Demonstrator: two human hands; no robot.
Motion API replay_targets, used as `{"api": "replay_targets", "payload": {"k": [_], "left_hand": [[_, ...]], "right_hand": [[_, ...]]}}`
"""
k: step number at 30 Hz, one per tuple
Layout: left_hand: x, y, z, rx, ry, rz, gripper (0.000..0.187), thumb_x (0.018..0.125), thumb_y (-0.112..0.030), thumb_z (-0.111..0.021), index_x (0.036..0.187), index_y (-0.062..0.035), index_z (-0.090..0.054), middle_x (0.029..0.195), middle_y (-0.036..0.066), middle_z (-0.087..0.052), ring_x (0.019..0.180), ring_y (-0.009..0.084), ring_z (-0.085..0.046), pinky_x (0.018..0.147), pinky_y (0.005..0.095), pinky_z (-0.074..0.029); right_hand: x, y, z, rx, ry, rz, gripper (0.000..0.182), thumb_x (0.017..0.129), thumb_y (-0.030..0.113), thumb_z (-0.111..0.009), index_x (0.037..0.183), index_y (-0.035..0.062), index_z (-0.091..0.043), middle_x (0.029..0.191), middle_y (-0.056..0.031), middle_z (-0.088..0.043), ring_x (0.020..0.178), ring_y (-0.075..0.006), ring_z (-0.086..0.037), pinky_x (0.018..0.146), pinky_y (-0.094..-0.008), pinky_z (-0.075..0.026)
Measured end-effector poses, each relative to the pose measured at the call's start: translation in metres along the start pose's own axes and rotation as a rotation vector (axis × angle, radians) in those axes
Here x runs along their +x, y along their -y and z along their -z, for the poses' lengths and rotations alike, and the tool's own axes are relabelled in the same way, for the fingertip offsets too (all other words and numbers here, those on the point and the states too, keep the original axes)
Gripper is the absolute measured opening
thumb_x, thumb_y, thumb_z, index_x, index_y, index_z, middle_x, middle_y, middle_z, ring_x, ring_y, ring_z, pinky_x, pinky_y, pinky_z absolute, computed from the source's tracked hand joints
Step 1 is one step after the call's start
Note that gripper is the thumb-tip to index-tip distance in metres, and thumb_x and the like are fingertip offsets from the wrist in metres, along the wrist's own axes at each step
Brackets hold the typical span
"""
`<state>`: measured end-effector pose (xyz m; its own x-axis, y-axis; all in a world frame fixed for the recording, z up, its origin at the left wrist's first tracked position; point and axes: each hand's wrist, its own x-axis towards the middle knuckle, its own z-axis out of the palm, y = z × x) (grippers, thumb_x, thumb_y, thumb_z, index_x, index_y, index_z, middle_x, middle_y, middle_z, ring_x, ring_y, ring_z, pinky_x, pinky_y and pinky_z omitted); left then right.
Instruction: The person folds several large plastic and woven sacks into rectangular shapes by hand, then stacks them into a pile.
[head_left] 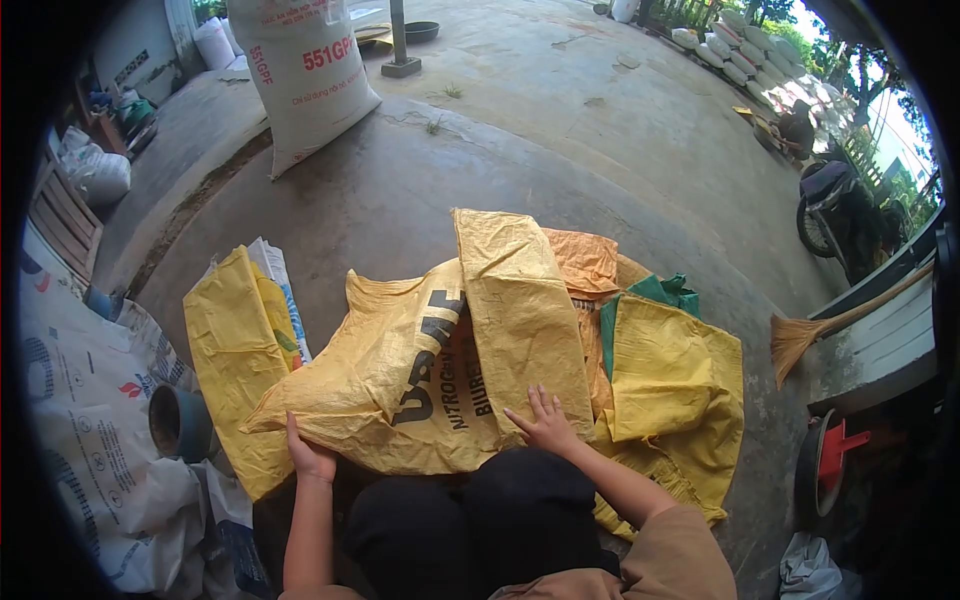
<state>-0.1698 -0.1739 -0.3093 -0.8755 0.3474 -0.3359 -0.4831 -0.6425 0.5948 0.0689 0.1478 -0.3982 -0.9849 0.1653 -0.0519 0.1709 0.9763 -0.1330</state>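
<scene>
A yellow woven sack (400, 370) with dark print lies across in front of my knees, one side folded over in a long flap (515, 320). My left hand (311, 458) holds the sack's lower left edge, its fingers partly hidden by the fabric. On the lower part of the flap rests my right hand (545, 422), open, fingers spread and lying flat. To the left is a folded yellow sack (238, 345). Under and beside the flap's right side are an orange sack (580, 262), a green sack (665, 292) and another yellow sack (675, 370).
A full white sack (310, 90) stands ahead on the concrete floor. White printed sacks (100, 450) and a dark pot (180, 422) are at left. At right are a straw broom (800, 340), a red dustpan (838, 450) and a motorbike (840, 215); stacked sacks (740, 55) lie farther back.
</scene>
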Motion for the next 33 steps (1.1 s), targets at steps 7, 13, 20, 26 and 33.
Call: {"api": "replay_targets", "payload": {"k": [7,13,20,26,33], "left_hand": [[0.005,-0.003,-0.006,-0.053,0.095,-0.024,0.061,0.088,-0.047,-0.037,0.132,-0.0056,-0.028,0.133,0.010,-0.034,0.120,0.0259,-0.034,0.099,0.0388,-0.028],[0.013,-0.015,-0.004,-0.022,0.085,0.027,0.061,0.087,-0.046,-0.039,0.131,-0.0062,-0.028,0.133,0.010,-0.035,0.120,0.0266,-0.035,0.099,0.0400,-0.029],[0.032,-0.014,0.016,0.217,-0.216,0.011,0.045,0.085,-0.021,-0.050,0.122,0.0019,-0.037,0.117,0.016,-0.048,0.103,0.0286,-0.050,0.088,0.0389,-0.041],[0.046,-0.021,0.021,0.284,-0.292,-0.033,0.041,0.080,-0.008,-0.046,0.117,0.0058,-0.038,0.111,0.018,-0.050,0.097,0.0297,-0.053,0.085,0.0391,-0.043],[0.086,-0.050,-0.045,0.335,-0.230,-0.223,0.037,0.080,-0.010,-0.045,0.113,0.0065,-0.043,0.110,0.016,-0.051,0.097,0.0274,-0.053,0.085,0.0380,-0.044]], "right_hand": [[0.048,0.024,-0.006,0.069,0.087,0.030,0.040,0.078,0.042,-0.054,0.115,0.0284,-0.053,0.135,-0.0316,-0.015,0.126,-0.0480,-0.010,0.095,-0.0586,-0.023],[0.055,0.032,-0.005,0.050,0.167,-0.129,0.040,0.081,0.042,-0.050,0.108,0.0131,-0.057,0.135,-0.0297,-0.019,0.127,-0.0443,-0.014,0.095,-0.0585,-0.024],[0.049,0.018,-0.004,0.119,0.078,-0.198,0.037,0.083,0.033,-0.047,0.102,0.0010,-0.054,0.124,-0.0167,-0.043,0.115,-0.0262,-0.042,0.092,-0.0581,-0.029],[0.042,-0.008,0.017,0.183,-0.159,-0.224,0.022,0.081,0.024,-0.052,0.091,0.0042,-0.054,0.115,-0.0109,-0.052,0.095,-0.0256,-0.055,0.089,-0.0575,-0.032],[0.059,-0.052,0.099,0.449,-0.525,-0.306,0.023,0.074,0.002,-0.051,0.095,-0.0010,-0.061,0.104,-0.0164,-0.058,0.094,-0.0301,-0.056,0.079,-0.0313,-0.046]]}}
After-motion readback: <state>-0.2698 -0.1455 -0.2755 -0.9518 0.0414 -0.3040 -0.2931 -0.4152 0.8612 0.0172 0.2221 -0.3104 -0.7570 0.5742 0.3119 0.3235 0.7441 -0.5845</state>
